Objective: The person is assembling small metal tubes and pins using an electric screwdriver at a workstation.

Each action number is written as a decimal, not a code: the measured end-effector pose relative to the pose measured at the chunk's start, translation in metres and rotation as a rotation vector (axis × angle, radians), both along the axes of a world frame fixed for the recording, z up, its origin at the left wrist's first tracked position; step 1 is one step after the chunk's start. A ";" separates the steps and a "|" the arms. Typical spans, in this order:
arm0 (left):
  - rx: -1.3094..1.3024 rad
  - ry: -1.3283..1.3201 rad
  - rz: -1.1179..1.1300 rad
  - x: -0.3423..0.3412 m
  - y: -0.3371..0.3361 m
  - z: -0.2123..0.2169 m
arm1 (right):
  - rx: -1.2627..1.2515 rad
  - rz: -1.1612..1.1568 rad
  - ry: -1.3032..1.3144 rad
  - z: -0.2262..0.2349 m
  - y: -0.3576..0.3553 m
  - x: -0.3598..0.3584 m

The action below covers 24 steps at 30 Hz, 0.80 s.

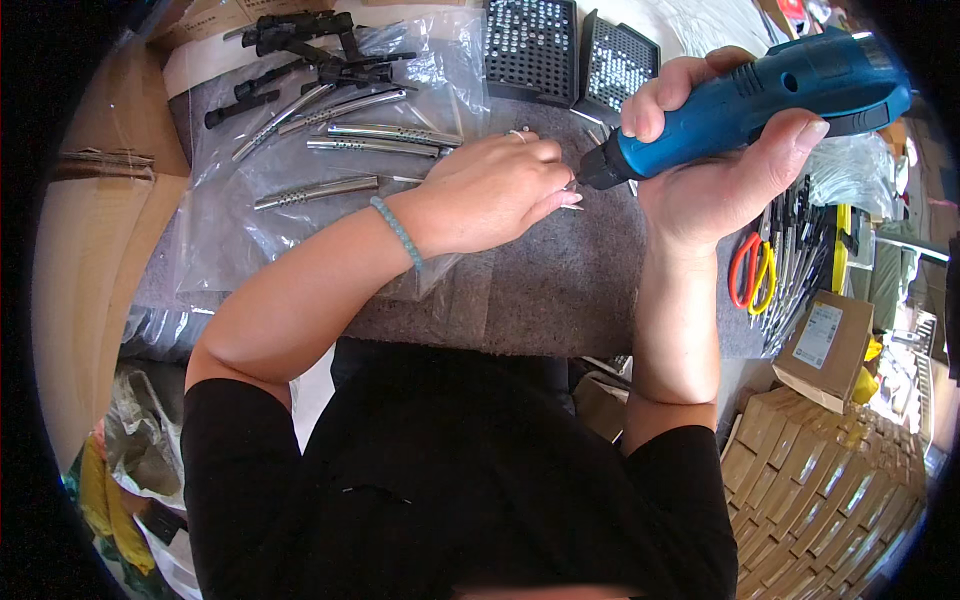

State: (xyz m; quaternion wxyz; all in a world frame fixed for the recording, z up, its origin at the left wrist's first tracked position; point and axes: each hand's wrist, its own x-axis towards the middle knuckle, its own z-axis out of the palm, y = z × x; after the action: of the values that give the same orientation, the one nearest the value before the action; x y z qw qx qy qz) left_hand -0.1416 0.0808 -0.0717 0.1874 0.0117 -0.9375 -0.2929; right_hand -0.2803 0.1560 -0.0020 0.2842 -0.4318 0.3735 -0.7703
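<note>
Near the table's far edge, the right hand (pixel 715 165) grips a blue power screwdriver (pixel 760 100), fingers wrapped around its body, tip aimed at a small metal part (pixel 572 197) pinched in the left hand (pixel 495 190) fingers. Several finished-looking metal handles (pixel 350 135) lie on clear plastic at the far-left corner; black trays (pixel 530 45) wait beyond.

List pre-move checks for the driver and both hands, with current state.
1. Right hand wrapped around blue electric screwdriver: ok.
2. Driver tip next to left hand's fingertips: ok.
3. Left hand resting on grey felt mat: ok.
4. Small part pinched in left hand: cannot tell, hidden by fingers.
5. Metal handles on plastic bag, apart from the tip: ok.
6. Scissors beside right wrist, untouched: ok.
</note>
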 end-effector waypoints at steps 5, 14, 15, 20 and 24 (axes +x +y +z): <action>0.027 0.002 0.004 -0.005 -0.004 0.002 | -0.048 0.072 -0.044 0.002 -0.002 -0.002; 0.008 0.006 0.005 -0.002 -0.001 -0.002 | 0.108 -0.191 0.011 0.001 0.005 0.022; 0.006 -0.014 0.005 -0.001 -0.001 0.001 | 0.097 -0.177 0.024 0.002 0.005 0.023; 0.001 -0.037 0.024 0.006 0.004 0.005 | 0.099 -0.122 0.065 0.000 0.013 0.027; -0.009 -0.051 -0.005 0.006 0.005 0.004 | 0.114 -0.123 0.079 0.002 0.015 0.026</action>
State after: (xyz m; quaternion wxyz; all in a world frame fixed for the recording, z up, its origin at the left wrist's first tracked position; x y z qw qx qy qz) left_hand -0.1353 0.0861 -0.0678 0.1626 0.0159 -0.9434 -0.2888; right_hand -0.2548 0.1710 -0.0003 0.2454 -0.4212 0.4535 -0.7461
